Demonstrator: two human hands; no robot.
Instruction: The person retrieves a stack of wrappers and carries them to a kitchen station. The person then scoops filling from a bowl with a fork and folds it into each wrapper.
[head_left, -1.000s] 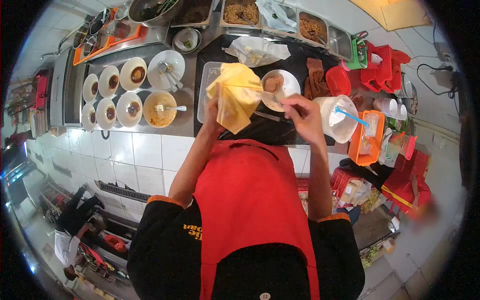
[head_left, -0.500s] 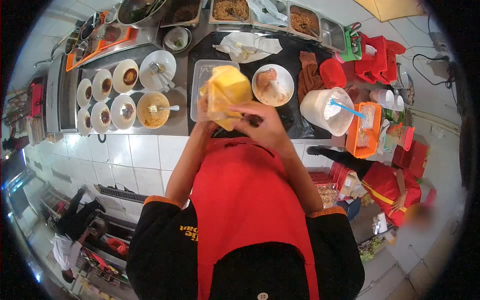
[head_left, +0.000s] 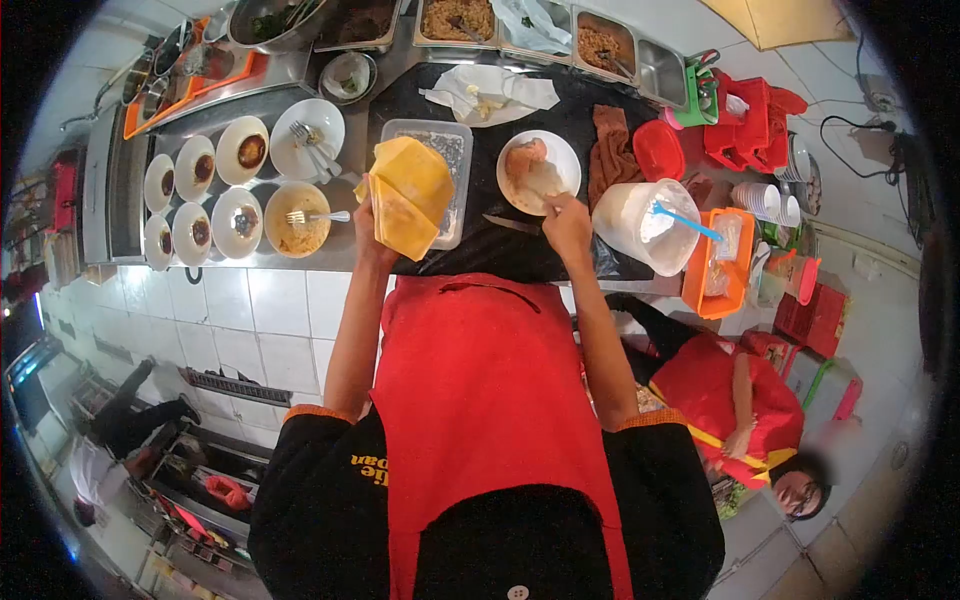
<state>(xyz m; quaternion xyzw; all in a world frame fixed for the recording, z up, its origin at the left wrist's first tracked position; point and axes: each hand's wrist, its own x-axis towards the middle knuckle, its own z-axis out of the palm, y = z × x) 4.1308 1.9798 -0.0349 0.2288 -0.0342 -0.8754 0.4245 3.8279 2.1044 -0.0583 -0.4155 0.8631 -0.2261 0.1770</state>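
Note:
My left hand (head_left: 373, 242) grips a fanned stack of yellow square wrapper sheets (head_left: 408, 195), holding it over the left edge of a clear plastic tub (head_left: 455, 180). My right hand (head_left: 568, 230) is closed at the lower right rim of a white plate (head_left: 567, 155). What its fingers pinch is hard to make out. Pinkish paste (head_left: 524, 158) is heaped on that plate, with a smear below it. On the black work surface (head_left: 480, 258), a knife (head_left: 511, 223) lies between the tub and my right hand.
White bowls (head_left: 240, 225) with dark sauce stand in two rows at left, beside a bowl (head_left: 297, 235) with a fork. A white bucket (head_left: 640, 225) with a blue handle and an orange basket (head_left: 715, 285) are at right. Food pans (head_left: 455, 22) line the back. A co-worker (head_left: 735, 400) stands behind right.
My right hand has left the yellow sheets and moved right to the plate. My left hand has shifted left with the stack, uncovering more of the tub. The knife now shows.

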